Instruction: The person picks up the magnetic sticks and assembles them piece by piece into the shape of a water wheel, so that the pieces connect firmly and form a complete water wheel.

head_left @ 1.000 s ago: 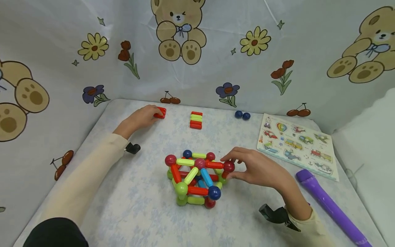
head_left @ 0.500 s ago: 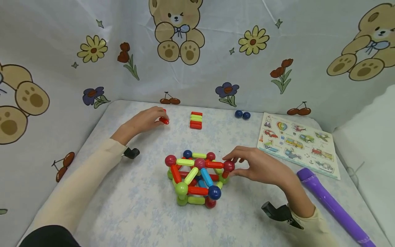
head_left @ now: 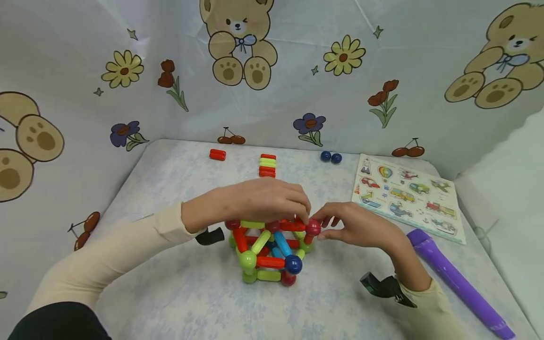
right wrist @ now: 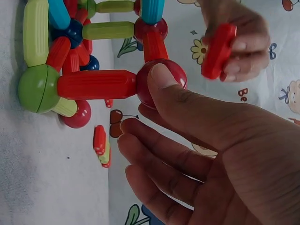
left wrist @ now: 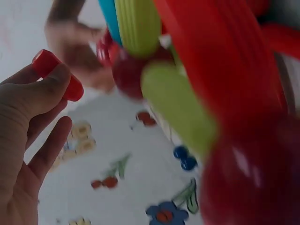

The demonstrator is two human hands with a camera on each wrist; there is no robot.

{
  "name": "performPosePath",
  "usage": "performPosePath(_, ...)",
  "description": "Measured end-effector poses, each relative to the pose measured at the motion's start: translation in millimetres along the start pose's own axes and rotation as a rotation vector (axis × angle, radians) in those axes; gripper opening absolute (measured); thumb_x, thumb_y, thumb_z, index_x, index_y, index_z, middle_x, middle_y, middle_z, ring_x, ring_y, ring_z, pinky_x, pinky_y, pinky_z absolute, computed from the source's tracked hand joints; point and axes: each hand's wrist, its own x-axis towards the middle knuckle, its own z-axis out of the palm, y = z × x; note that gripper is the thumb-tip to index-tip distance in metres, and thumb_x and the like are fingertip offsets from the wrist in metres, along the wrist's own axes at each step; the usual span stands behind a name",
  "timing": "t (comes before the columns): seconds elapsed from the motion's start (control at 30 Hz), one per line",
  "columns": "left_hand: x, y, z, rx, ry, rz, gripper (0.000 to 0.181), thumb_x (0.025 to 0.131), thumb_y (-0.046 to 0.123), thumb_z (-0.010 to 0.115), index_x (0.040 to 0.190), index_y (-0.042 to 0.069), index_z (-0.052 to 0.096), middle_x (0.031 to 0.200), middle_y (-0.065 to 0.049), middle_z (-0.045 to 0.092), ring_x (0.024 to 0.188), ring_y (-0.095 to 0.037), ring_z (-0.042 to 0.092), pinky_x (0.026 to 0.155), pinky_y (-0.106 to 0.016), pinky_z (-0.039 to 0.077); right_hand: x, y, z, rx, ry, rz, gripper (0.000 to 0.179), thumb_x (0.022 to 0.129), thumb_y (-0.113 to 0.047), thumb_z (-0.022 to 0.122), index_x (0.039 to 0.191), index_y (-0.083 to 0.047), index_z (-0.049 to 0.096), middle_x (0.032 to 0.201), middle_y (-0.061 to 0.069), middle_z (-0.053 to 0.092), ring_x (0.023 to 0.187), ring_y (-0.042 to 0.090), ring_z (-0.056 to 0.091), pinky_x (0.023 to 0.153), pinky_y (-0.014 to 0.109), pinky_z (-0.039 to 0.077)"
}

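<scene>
My left hand [head_left: 265,200] is over the back of a ball-and-rod structure [head_left: 257,245] and hides part of it. Between its thumb and fingers it pinches a short red rod [left wrist: 58,75], clear in both wrist views. The structure joins red, green and blue balls with red, green and light blue rods. At its right corner, my right hand [head_left: 361,226] holds a dark red ball [right wrist: 161,84] by thumb and finger, the other fingers loosely bent. From that ball a red rod [right wrist: 96,84] runs to a green ball [right wrist: 40,89].
Two red rods [head_left: 217,155] lie at the back left of the table, beside a row of red and green rods [head_left: 267,165]. Two blue balls [head_left: 331,157] sit further right. A picture board [head_left: 405,193] and a purple tube [head_left: 459,283] are on the right.
My left hand has picked a red rod from the back left group and carried it right and nearer, over the structure. The right hand stays at the dark red ball.
</scene>
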Motion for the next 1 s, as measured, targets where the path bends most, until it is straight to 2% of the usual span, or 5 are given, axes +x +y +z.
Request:
performPosePath(0.13, 11.7, 15.4, 11.9, 0.022, -0.07, 0.082, 0.019, 0.104, 0.014, 0.073, 0.122, 0.018, 0.075, 0.126, 0.004, 0.072, 0.121, -0.013, 0.063, 0.1, -0.016, 0.051, 1.4, 4.1, -0.1, 0.026, -0.016, -0.03, 0.032, 0.1, -0.033, 0.079, 0.129, -0.02, 0.074, 0.116, -0.012, 0.073, 0.104, 0.011, 0.069, 0.084, 0.03, 0.061)
performPosePath(0.3, 14.7, 19.8, 26.9, 0.073, -0.119, 0.12, 0.018, 0.107, 0.012, 0.068, 0.122, 0.02, 0.075, 0.129, 0.005, 0.071, 0.122, -0.013, 0.062, 0.102, -0.017, 0.05, 0.7, 7.6, 1.0, 0.041, -0.021, -0.068, 0.031, 0.102, -0.031, 0.076, 0.131, -0.019, 0.073, 0.117, -0.012, 0.072, 0.104, 0.01, 0.069, 0.083, 0.03, 0.061)
performPosePath(0.43, 14.1, 20.2, 33.4, 0.102, -0.1, 0.133, 0.02, 0.108, 0.009, 0.066, 0.122, 0.02, 0.074, 0.131, 0.006, 0.071, 0.125, -0.012, 0.061, 0.106, -0.019, 0.05, 0.2, 9.0, 1.7, 0.053, -0.017, -0.081, 0.032, 0.103, -0.03, 0.076, 0.132, -0.018, 0.073, 0.116, -0.012, 0.072, 0.105, 0.011, 0.069, 0.083, 0.03, 0.061)
performPosePath(0.67, 12.8, 21.8, 37.8, 0.074, -0.06, 0.141, 0.016, 0.107, 0.013, 0.068, 0.115, 0.023, 0.076, 0.124, 0.006, 0.072, 0.118, -0.012, 0.063, 0.098, -0.018, 0.052, -0.2, 10.9, 1.9, 0.062, -0.02, -0.085, 0.031, 0.103, -0.028, 0.076, 0.132, -0.019, 0.073, 0.117, -0.012, 0.073, 0.105, 0.011, 0.07, 0.087, 0.034, 0.062)
performPosePath(1.0, 13.4, 25.9, 40.7, 0.047, -0.092, 0.121, 0.016, 0.105, 0.02, 0.074, 0.116, 0.027, 0.083, 0.122, 0.005, 0.07, 0.115, -0.012, 0.06, 0.089, -0.016, 0.052, 0.9, 10.2, 2.6, 0.067, -0.027, -0.097, 0.031, 0.101, -0.028, 0.078, 0.131, -0.019, 0.074, 0.117, -0.011, 0.074, 0.106, 0.021, 0.072, 0.092, 0.036, 0.062)
